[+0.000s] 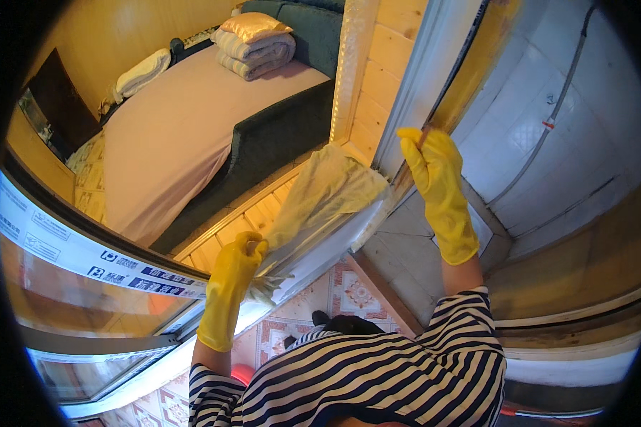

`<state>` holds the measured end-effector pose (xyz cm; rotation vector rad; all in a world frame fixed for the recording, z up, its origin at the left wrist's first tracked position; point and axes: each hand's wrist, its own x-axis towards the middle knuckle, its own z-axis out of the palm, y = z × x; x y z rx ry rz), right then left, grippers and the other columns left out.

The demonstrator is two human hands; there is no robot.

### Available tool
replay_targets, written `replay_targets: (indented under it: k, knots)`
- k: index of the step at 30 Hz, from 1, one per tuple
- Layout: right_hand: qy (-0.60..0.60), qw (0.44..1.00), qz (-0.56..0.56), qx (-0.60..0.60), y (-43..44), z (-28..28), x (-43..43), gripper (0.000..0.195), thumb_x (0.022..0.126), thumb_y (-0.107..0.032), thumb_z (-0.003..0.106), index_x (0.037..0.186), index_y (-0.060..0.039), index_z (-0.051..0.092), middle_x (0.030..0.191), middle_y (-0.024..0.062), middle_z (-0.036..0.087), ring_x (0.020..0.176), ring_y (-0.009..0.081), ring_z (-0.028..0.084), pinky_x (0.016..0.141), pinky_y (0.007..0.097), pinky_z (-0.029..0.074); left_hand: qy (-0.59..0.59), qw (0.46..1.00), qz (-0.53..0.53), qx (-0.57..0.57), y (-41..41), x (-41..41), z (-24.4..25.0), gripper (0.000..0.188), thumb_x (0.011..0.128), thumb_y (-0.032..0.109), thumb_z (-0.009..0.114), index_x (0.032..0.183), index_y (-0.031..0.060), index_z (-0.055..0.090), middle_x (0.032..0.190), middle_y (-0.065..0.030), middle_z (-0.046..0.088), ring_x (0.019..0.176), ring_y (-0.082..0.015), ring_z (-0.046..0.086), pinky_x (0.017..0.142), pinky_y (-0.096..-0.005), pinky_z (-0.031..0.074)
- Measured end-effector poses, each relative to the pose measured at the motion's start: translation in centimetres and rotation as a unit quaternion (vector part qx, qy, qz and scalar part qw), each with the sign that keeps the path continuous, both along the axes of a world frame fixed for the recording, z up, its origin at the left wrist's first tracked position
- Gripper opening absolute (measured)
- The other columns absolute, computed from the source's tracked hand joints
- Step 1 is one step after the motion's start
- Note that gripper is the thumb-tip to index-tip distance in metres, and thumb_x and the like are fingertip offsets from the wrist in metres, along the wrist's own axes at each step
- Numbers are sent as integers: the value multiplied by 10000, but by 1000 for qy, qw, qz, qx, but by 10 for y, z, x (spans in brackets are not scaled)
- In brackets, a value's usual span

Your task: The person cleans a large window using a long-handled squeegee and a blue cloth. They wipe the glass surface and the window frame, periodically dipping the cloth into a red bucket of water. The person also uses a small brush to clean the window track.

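Note:
Both my hands wear yellow rubber gloves. My left hand (235,283) is closed on one end of a wet, pale cloth (320,181), which stretches up and right across the white window sill (320,251). Below that hand, a crumpled end of cloth hangs over the sill. My right hand (432,160) is raised beside the white window frame (411,96), its fingers curled near the frame's brownish edge. Whether it grips anything cannot be told.
Beyond the opening stands a bed (181,123) with folded bedding (253,50). At left is a sliding window panel (101,261) with printed film. A tiled wall (555,107) with a grey hose (571,69) is at right. Patterned floor tiles (358,291) lie below.

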<state>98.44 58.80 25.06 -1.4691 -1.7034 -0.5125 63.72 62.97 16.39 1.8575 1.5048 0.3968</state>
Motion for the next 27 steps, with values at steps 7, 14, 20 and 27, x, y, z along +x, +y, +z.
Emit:
replay_targets:
  k: [7, 14, 20, 27]
  knots:
    - [109, 992, 62, -6, -13, -84, -25, 35, 824, -147, 621, 815, -117, 638, 672, 60, 581, 631, 274, 576, 562, 377, 452, -179, 984, 7, -6, -13, -10, -4, 333, 824, 74, 665, 1152, 51, 614, 1020, -143, 656, 918, -232, 635, 813, -304, 490]
    - [-176, 959, -121, -186, -16, -169, -21, 151, 797, -175, 580, 695, -132, 477, 648, 77, 524, 600, 280, 558, 504, 378, 454, -43, 991, -76, 101, -15, -18, -28, 411, 773, 52, 629, 1179, 107, 597, 1196, -188, 586, 1009, -346, 605, 862, -380, 487]
    - [-51, 966, -122, -222, 3, -179, -59, 115, 741, -180, 607, 743, -118, 511, 667, 77, 536, 660, 272, 583, 517, 435, 456, 15, 971, -127, 200, -13, -11, -43, 615, 690, -121, 472, 1246, 128, 558, 1280, -234, 524, 1102, -435, 525, 941, -439, 437]
    - [18, 940, 224, -257, -64, -129, -185, 141, 728, -183, 618, 798, -75, 560, 738, 133, 604, 687, 331, 599, 599, 452, 470, 37, 950, -156, 269, -8, -14, -63, 636, 680, -83, 519, 1270, 154, 548, 1260, -170, 559, 986, -420, 567, 874, -439, 474]
